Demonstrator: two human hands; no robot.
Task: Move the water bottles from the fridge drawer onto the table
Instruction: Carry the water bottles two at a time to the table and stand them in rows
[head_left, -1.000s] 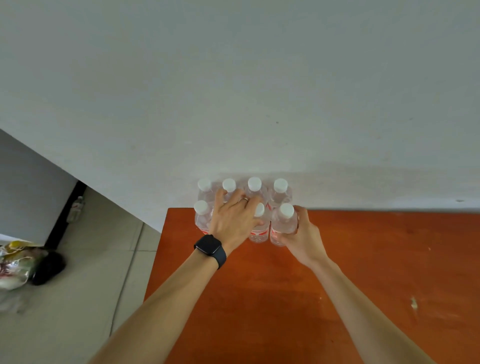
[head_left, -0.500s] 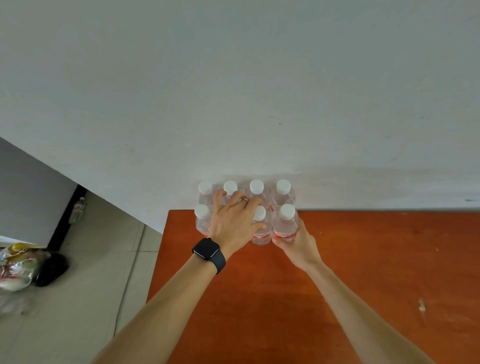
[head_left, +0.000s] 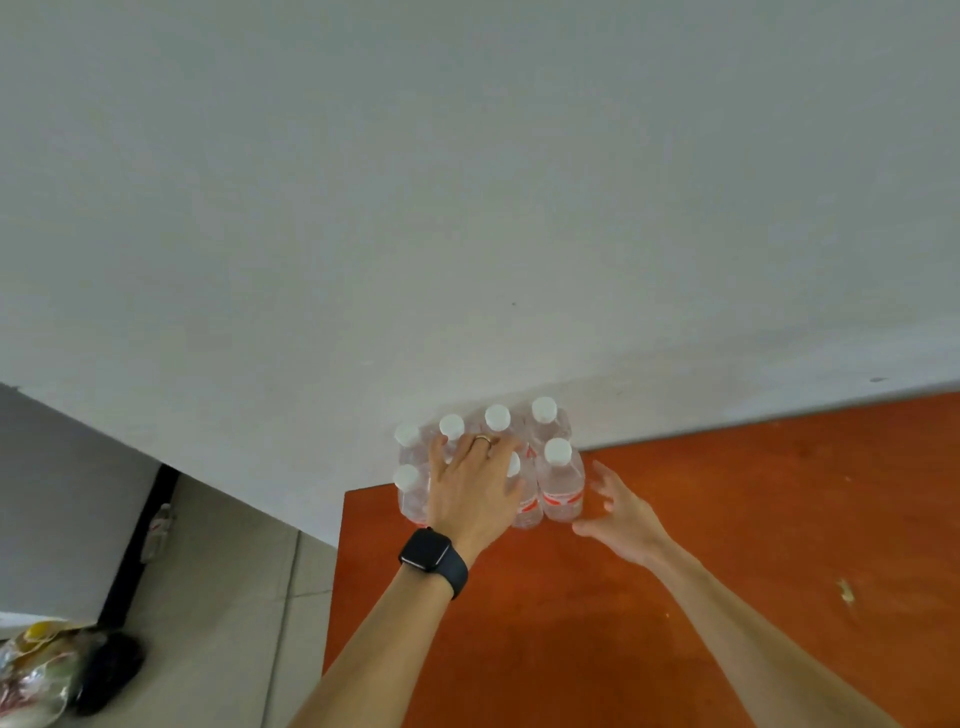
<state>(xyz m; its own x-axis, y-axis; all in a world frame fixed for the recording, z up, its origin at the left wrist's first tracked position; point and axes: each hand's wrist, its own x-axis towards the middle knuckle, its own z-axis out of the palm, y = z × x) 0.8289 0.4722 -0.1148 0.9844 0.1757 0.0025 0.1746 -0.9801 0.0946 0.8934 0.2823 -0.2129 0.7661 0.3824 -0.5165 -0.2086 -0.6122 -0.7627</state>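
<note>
Orange table, water bottles upright at its far left corner. Left hand flat over caps, fingers straight. Right hand spread, empty, just beside them.

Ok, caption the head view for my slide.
Left hand rests atop clustered water bottles at the table corner, right hand open beside them.

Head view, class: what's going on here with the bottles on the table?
A person has clear plastic water bottles with white caps standing clustered at the far corner of the orange wooden table. The left hand, wearing a black watch, rests across them; the right hand is open beside the front-right bottle.
</note>
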